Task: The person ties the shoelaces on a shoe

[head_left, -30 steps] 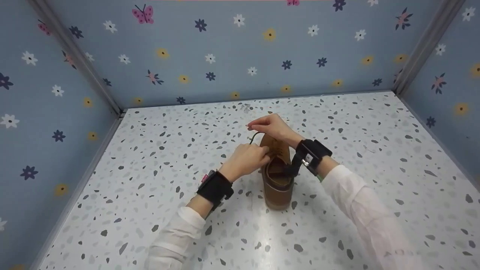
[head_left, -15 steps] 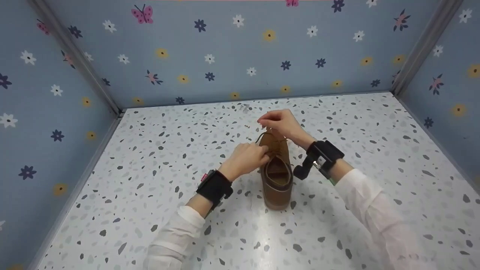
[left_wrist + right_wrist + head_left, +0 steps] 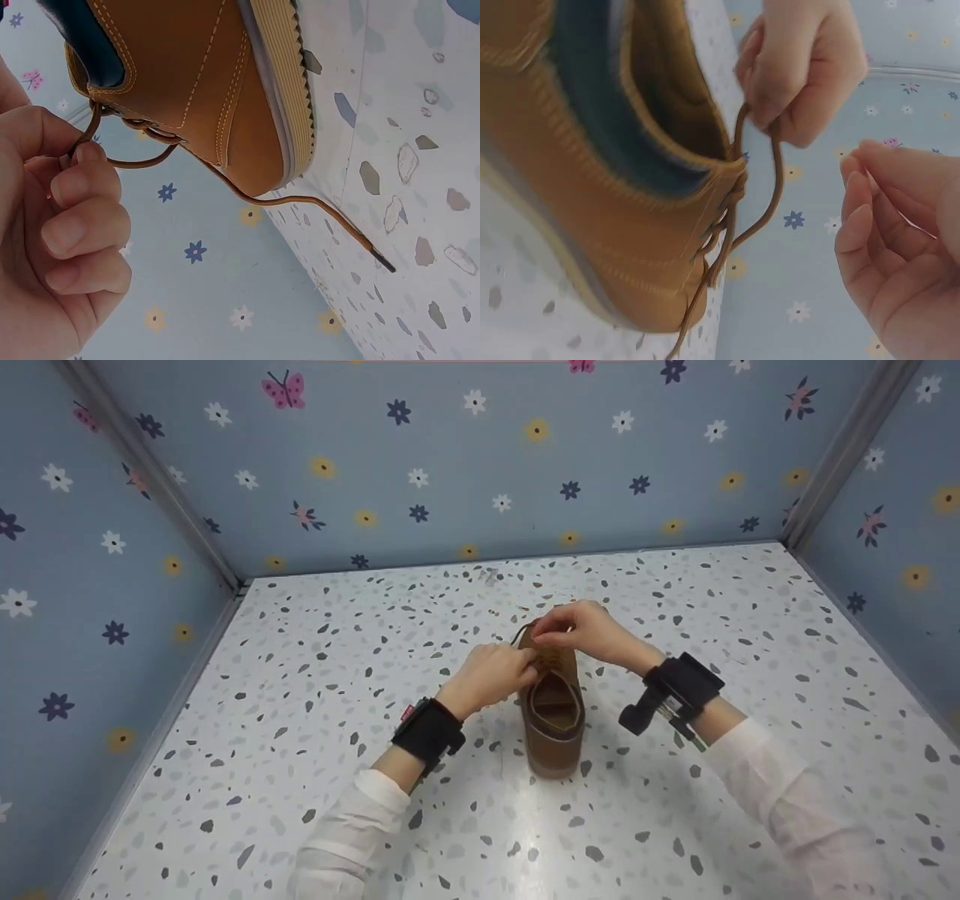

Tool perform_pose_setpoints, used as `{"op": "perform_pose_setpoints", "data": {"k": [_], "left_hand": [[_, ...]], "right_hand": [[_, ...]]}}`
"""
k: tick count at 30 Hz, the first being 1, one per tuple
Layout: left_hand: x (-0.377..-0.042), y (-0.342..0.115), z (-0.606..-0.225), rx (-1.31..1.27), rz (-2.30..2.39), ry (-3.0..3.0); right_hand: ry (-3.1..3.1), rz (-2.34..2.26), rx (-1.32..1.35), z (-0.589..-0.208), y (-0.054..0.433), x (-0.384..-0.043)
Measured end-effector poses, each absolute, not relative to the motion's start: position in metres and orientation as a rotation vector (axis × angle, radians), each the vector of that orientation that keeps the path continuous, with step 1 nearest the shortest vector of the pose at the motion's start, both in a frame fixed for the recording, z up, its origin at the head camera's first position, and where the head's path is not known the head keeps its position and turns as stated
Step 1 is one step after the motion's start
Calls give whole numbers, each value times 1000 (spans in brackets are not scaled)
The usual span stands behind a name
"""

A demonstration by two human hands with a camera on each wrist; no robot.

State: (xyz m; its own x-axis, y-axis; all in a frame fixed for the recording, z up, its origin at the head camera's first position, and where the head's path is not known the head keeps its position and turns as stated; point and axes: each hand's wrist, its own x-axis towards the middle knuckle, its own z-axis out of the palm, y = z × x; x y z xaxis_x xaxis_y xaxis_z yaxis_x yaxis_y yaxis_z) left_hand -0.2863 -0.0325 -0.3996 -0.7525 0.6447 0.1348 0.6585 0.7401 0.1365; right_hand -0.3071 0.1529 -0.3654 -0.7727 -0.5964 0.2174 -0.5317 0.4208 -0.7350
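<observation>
A tan lace-up shoe [image 3: 555, 757] stands on the speckled surface, toe pointing away, its dark-lined opening facing up. At its left side my left hand [image 3: 491, 679] pinches a loop of brown shoelace [image 3: 776, 180] between thumb and forefinger; its other fingers are curled. In the left wrist view a loose lace end [image 3: 337, 214] with a dark tip trails past the toe. Over the front of the shoe hovers my right hand [image 3: 592, 634]. Its thumb and fingertips meet, with the fingers bent, and no lace shows between them in the right wrist view.
Speckled white flooring [image 3: 300, 735] surrounds the shoe. Blue walls [image 3: 450, 450] with flowers and butterflies enclose the back and both sides, joined by grey corner strips [image 3: 150, 480]. A black wrist camera mount [image 3: 637, 718] juts out beside the shoe's right side.
My right hand has gone from above the toe toward the right and slightly nearer, its fingers staying drawn together. My left hand and the shoe have hardly moved.
</observation>
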Motion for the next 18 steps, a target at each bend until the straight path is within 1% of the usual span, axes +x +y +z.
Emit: {"op": "perform_pose_setpoints", "data": {"k": [5, 12, 18], "left_hand": [[-287, -32, -400, -1070, -237, -2832], [-288, -32, -399, -1070, -235, -2819], [-287, -31, -398, -1054, -211, -2821]], "right_hand": [[2594, -1130, -1185, -369, 156, -303], [2622, -1052, -1189, -371, 158, -305], [2639, -994, -1250, -376, 155, -306]]}}
